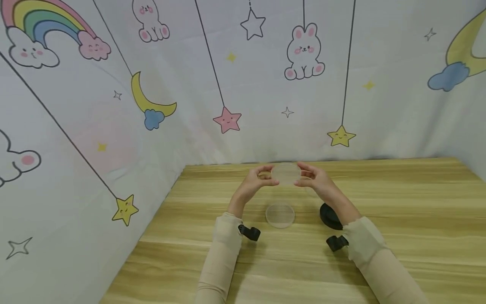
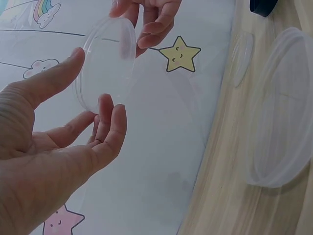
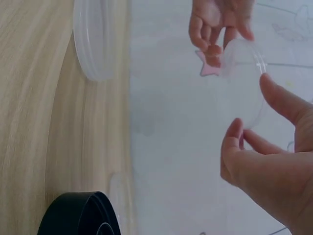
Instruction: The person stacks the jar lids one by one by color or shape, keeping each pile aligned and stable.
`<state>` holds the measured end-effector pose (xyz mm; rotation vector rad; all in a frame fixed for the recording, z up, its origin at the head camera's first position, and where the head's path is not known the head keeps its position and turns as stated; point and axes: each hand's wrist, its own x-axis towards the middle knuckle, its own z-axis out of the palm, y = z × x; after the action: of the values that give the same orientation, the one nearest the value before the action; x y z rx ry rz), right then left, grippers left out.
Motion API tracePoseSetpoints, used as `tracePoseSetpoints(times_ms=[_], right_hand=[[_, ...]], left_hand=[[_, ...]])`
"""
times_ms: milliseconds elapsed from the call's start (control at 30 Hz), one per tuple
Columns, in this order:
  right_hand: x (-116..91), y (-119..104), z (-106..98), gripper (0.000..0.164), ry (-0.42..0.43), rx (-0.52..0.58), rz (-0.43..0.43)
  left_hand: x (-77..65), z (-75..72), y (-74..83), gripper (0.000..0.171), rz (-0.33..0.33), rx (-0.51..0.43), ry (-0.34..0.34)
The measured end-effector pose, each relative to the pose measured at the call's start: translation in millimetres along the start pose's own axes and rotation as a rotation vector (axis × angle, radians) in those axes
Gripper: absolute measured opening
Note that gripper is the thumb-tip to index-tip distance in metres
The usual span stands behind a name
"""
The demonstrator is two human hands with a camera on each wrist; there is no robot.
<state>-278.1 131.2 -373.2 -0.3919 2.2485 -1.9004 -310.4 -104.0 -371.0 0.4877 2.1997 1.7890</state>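
Note:
Above the far part of the table, a clear round plastic lid [image 1: 286, 174] with a shallow rim is held up between both hands. My left hand [image 1: 256, 182] pinches its left edge between thumb and fingers. On the opposite edge, my right hand [image 1: 317, 181] grips it the same way. Seen from the left wrist, the lid [image 2: 108, 63] is tilted on edge and see-through. Below the hands, a larger-looking clear round plastic piece [image 1: 280, 215] with a raised rim [image 2: 281, 112] lies on the table.
A black round piece [image 1: 329, 216] sits on the table, partly hidden by the right forearm. Behind the right hand lies a thin clear disc [image 2: 243, 59]. The wood-grain table [image 1: 417, 219] ends at a printed cloth backdrop [image 1: 262, 84].

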Motion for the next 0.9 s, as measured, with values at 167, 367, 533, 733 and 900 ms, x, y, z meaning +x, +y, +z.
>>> tracePoseSetpoints(times_ms=[167, 367, 533, 733, 900], right_hand=[[0.9, -1.2, 0.7, 0.076, -0.009, 0.025, -0.018], [-1.4, -3.5, 1.7, 0.073, -0.046, 0.005, -0.044], [-4.5, -5.3, 7.7, 0.076, -0.105, -0.033, -0.066], [-7.0, 2.7, 15.7, 0.081, -0.165, -0.115, -0.042], [-8.6, 12.9, 20.1, 0.080, -0.216, -0.172, -0.038]], left_hand=[[-4.6, -2.0, 6.1, 0.060, 0.022, 0.017, -0.002], [-13.7, -5.0, 9.9, 0.062, 0.037, 0.016, -0.036], [-25.2, -10.9, 5.3, 0.059, 0.057, 0.025, -0.061], [-35.4, -17.1, -11.5, 0.066, 0.037, 0.061, -0.122], [-39.1, -19.1, -24.4, 0.074, 0.014, 0.122, -0.172]])
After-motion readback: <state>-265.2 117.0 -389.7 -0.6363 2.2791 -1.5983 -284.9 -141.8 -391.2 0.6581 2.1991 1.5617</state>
